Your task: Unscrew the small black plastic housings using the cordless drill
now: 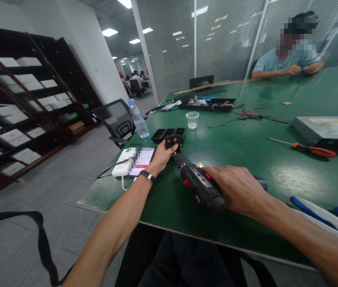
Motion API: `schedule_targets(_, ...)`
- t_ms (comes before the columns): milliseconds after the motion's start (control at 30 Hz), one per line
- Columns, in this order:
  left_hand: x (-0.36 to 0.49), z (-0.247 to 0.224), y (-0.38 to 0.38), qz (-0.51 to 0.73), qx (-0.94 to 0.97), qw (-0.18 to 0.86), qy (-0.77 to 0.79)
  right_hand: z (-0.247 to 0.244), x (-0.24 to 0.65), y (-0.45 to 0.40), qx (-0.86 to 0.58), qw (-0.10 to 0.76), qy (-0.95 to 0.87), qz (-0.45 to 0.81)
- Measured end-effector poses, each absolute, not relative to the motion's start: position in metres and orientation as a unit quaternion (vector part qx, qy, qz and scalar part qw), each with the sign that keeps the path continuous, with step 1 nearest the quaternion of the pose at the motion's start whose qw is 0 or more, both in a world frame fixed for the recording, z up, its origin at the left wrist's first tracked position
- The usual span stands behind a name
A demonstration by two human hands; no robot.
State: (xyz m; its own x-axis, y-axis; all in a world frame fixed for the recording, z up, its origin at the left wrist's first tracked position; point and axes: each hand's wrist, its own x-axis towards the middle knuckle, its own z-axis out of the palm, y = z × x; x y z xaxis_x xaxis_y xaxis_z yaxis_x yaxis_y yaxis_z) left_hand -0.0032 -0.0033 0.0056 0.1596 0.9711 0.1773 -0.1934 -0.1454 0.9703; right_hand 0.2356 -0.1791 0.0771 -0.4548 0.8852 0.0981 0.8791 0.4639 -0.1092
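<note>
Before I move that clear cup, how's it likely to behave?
The cup looks like thin see-through plastic, so it's probably light and easily dented. Standing upright with no lid, it could tip if nudged.

glossy green table [246, 139], matt black plastic drill [200, 183], clear plastic cup [192, 120]
</note>
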Motion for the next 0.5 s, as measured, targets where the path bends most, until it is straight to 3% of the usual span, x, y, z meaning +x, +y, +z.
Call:
schedule_targets(233,-0.003,0.008,-0.005,0.531,0.539,0.541,0.368,0.083,0.254,-0.175,-0.529,0.176,-0.823,0.107)
schedule_targets(500,-0.004,0.004,0.000,0.550,0.529,0.531,0.368,0.079,0.247,-0.171,-0.519,0.082,-0.851,-0.021)
